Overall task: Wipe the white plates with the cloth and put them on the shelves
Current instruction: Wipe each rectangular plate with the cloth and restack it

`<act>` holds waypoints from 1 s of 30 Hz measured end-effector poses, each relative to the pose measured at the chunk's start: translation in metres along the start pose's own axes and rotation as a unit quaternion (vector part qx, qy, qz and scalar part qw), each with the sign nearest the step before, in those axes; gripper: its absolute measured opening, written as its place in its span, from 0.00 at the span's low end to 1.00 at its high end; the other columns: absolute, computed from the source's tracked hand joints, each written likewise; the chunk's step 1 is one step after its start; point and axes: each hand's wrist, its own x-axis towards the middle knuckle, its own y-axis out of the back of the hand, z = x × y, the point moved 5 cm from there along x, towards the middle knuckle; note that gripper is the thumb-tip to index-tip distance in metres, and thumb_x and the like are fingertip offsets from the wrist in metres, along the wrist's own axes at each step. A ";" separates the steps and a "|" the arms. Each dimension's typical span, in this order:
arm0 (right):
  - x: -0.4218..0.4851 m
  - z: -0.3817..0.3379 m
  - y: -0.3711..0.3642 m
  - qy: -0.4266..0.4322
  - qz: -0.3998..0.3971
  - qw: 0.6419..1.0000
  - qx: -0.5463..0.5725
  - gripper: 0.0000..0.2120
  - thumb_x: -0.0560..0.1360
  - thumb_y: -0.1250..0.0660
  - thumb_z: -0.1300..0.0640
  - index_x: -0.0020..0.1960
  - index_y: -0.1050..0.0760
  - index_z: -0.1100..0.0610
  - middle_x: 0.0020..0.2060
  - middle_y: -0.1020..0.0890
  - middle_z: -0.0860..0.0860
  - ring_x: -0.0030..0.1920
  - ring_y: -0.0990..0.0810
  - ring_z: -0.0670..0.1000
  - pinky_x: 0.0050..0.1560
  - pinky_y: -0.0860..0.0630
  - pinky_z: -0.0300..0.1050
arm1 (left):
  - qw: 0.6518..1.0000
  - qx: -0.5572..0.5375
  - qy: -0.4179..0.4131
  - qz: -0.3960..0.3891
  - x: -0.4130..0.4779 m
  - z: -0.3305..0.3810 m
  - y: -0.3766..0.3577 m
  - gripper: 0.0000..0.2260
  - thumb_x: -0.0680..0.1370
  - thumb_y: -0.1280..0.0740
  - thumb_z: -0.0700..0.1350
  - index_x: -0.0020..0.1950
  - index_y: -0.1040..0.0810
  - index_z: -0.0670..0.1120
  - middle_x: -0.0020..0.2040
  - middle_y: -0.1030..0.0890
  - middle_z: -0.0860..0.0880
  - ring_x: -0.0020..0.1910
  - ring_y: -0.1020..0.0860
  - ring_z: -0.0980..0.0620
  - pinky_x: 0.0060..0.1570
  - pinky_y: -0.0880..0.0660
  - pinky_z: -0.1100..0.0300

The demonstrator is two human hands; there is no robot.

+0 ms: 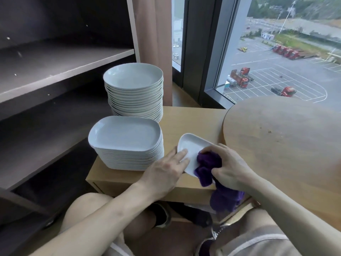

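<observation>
Left of the left hand [164,174], the stack of rectangular plates [125,143] blocks the way, with the taller round stack [134,91] behind. Beyond both hands the worktop [193,121] lies bare; shelves [60,60] open farther left.

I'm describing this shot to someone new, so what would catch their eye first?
Probably the two tall piles of white dishes on the low wooden table: the round plates at the back, the rectangular plates in front. Next, right of them, the left hand steadies a small white dish while the right hand presses a purple cloth into it. The dark shelves on the left hold nothing.
</observation>
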 end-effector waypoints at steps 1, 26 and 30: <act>0.001 0.002 0.003 -0.010 0.020 1.000 0.006 0.28 0.60 0.38 0.57 0.57 0.25 0.36 0.52 0.27 0.32 0.54 0.28 0.35 0.47 0.33 0.32 | 0.999 -0.004 -0.030 0.040 0.001 0.003 0.009 0.13 0.75 0.25 0.34 0.59 0.18 0.37 0.65 0.19 0.39 0.66 0.22 0.36 0.47 0.17 0.46; -0.013 -0.027 0.004 0.006 0.057 0.982 0.182 0.30 0.66 0.35 0.72 0.52 0.22 0.37 0.54 0.21 0.43 0.52 0.21 0.49 0.44 0.27 0.42 | 0.907 -0.098 0.345 0.222 -0.100 -0.132 0.115 0.15 0.69 0.18 0.46 0.51 0.17 0.45 0.57 0.16 0.49 0.57 0.20 0.50 0.59 0.24 0.56; -0.024 -0.025 0.002 -0.015 0.066 0.978 0.200 0.30 0.63 0.37 0.70 0.51 0.22 0.37 0.53 0.19 0.43 0.51 0.19 0.49 0.48 0.25 0.43 | 0.896 -0.127 0.379 0.195 -0.114 -0.147 0.105 0.12 0.71 0.22 0.41 0.52 0.18 0.51 0.59 0.19 0.55 0.59 0.23 0.57 0.63 0.26 0.56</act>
